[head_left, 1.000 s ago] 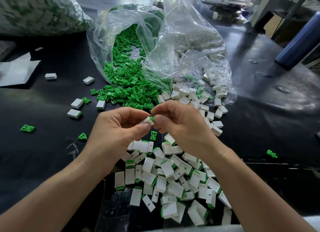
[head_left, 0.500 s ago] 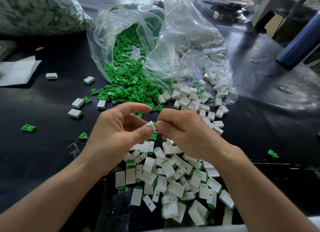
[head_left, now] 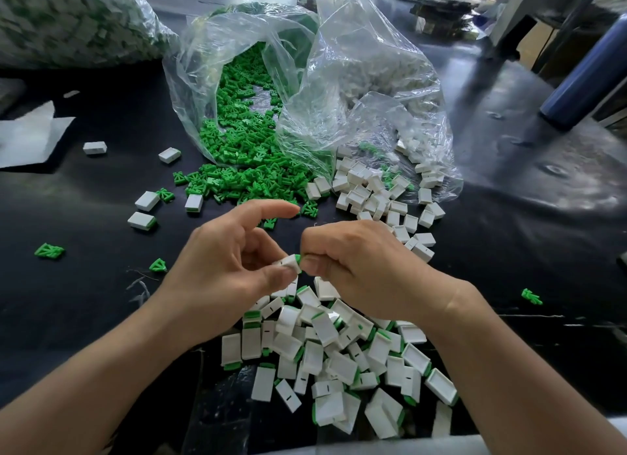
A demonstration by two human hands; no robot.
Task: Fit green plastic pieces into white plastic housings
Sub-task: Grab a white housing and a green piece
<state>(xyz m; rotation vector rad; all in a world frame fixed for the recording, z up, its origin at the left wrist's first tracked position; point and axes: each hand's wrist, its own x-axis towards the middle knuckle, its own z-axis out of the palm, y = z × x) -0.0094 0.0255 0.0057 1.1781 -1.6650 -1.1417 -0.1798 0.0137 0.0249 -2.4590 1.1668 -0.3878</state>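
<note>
A black table (head_left: pixel 509 251) is covered on the far side by two clear bags: from the green-piece bag (head_left: pixel 210 64) a heap of green pieces (head_left: pixel 244 156) is spilled, from the housing bag (head_left: pixel 373 64) loose white housings (head_left: pixel 373 197). A pile of assembled units (head_left: pixel 339 353) is heaped at the near edge, between the wrists. Above that pile one held housing (head_left: pixel 288 263) is pinched in the left hand (head_left: pixel 224 268) between thumb and curled fingers, index finger stuck out straight. A green insert (head_left: pixel 298 258) is seen poking from its right end, nipped there by the right hand (head_left: pixel 359 264), thumb against curled forefinger. The thumbs are almost touching.
</note>
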